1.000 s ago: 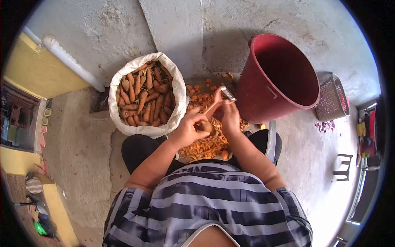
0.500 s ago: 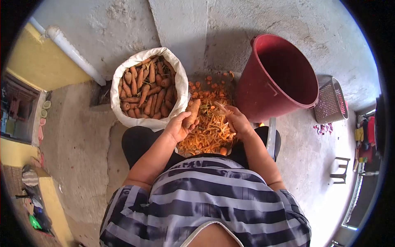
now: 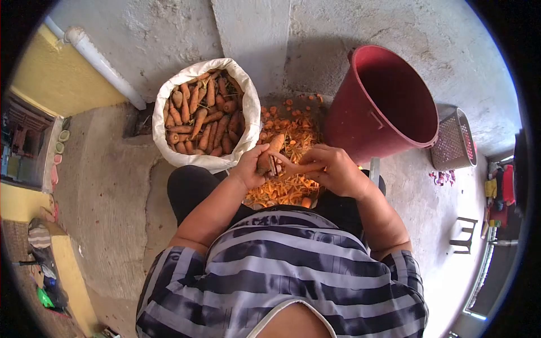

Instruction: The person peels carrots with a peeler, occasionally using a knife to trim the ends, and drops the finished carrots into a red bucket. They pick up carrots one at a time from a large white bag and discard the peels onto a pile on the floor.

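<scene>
A carrot point(image 3: 275, 145) is gripped in my left hand point(image 3: 248, 168), its upper end pointing up and away from me. My right hand point(image 3: 341, 170) is closed round the handle of a Y-shaped peeler point(image 3: 288, 165), whose head lies against the carrot's lower part. Below both hands, orange peelings point(image 3: 287, 192) are heaped between my legs, with cut carrot rounds scattered at the far side. A white sack point(image 3: 255, 107) full of unpeeled carrots point(image 3: 212, 116) stands beyond my left hand.
A tall dark red bin point(image 3: 352, 121) stands at the right, tilted in view, beside a perforated basket point(image 3: 449, 146). The rough wall point(image 3: 315, 34) rises behind them. Purple scraps point(image 3: 443, 178) lie near the basket. A dark chair-like object point(image 3: 465, 235) is at far right.
My right hand has brought the peeler left and down onto the carrot. My left hand has shifted slightly right, and the carrot is turned a little. The view has shifted slightly.
</scene>
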{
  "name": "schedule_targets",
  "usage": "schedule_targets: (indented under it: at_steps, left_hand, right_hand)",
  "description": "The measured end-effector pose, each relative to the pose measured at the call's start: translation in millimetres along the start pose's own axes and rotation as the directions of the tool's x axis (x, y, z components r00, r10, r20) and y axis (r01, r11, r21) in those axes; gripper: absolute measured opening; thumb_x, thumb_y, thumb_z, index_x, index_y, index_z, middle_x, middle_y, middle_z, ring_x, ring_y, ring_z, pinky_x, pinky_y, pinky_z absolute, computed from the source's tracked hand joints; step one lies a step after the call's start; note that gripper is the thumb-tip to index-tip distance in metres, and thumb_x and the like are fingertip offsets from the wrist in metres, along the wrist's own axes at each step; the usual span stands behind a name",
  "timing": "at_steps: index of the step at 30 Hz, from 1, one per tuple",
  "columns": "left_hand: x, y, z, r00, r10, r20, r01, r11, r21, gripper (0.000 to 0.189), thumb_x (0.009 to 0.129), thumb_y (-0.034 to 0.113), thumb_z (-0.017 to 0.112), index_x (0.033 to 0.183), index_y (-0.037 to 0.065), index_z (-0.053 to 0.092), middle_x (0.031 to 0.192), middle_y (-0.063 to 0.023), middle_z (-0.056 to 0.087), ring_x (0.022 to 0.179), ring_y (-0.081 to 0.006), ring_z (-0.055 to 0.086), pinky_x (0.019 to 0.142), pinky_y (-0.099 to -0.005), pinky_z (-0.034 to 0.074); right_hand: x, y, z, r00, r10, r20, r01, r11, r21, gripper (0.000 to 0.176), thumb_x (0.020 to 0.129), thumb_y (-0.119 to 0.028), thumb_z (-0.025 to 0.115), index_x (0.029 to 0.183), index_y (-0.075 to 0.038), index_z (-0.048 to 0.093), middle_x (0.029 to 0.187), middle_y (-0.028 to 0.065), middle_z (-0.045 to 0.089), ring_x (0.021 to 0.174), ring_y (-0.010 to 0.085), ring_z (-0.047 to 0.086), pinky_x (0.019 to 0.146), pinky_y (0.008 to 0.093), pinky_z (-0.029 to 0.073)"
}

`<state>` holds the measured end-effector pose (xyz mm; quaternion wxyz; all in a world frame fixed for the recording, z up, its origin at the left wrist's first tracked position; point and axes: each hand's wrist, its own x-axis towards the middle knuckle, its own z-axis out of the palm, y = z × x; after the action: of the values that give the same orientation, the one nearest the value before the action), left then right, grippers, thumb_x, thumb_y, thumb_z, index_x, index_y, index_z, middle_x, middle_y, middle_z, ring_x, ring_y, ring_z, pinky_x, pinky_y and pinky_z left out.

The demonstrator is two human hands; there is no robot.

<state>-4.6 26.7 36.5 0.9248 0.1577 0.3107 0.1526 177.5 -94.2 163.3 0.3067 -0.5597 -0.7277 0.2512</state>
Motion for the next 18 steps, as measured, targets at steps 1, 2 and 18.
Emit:
schedule_targets:
  at_steps: [1, 2, 18]
  left_hand:
    - [5, -3, -3, 1.0, -0.007, -0.006, 0.007, 1.0, -0.008, 0.028, 0.088, 0.031, 0.045, 0.094, 0.005, 0.052, 0.078, -0.0102, 0.056, 0.061, -0.0204, 0.054, 0.055, -0.0313, 0.047]
    - [8, -4, -4, 1.0, -0.012, -0.012, 0.012, 1.0, -0.018, 0.027, 0.088, 0.031, 0.045, 0.092, 0.005, 0.053, 0.077, -0.0099, 0.057, 0.059, -0.0212, 0.055, 0.055, -0.0323, 0.049]
    - [9, -16, 2, 0.978, -0.002, 0.207, 0.033, 0.989, -0.143, 0.025, 0.086, 0.022, 0.04, 0.085, 0.003, 0.056, 0.073, -0.0104, 0.058, 0.059, -0.0233, 0.056, 0.048, -0.0345, 0.043]
  right_hand:
    - [0, 0, 1, 0.997, 0.07, -0.012, -0.07, 0.997, 0.029, 0.024, 0.066, -0.002, 0.069, 0.087, 0.0, 0.056, 0.078, 0.0118, 0.059, 0.074, 0.0252, 0.059, 0.066, 0.0316, 0.046]
    - [1, 0, 3, 0.99, 0.139, -0.021, -0.138, 0.989, 0.059, 0.025, 0.066, -0.002, 0.069, 0.087, 0.0, 0.056, 0.077, 0.0107, 0.058, 0.074, 0.0223, 0.059, 0.066, 0.0308, 0.046]
    - [16, 22, 44, 0.817, 0.507, -0.273, -0.038, 0.521, 0.853, 0.029, 0.078, -0.005, 0.064, 0.099, -0.003, 0.044, 0.08, 0.0042, 0.053, 0.058, 0.0084, 0.055, 0.047, 0.0193, 0.046]
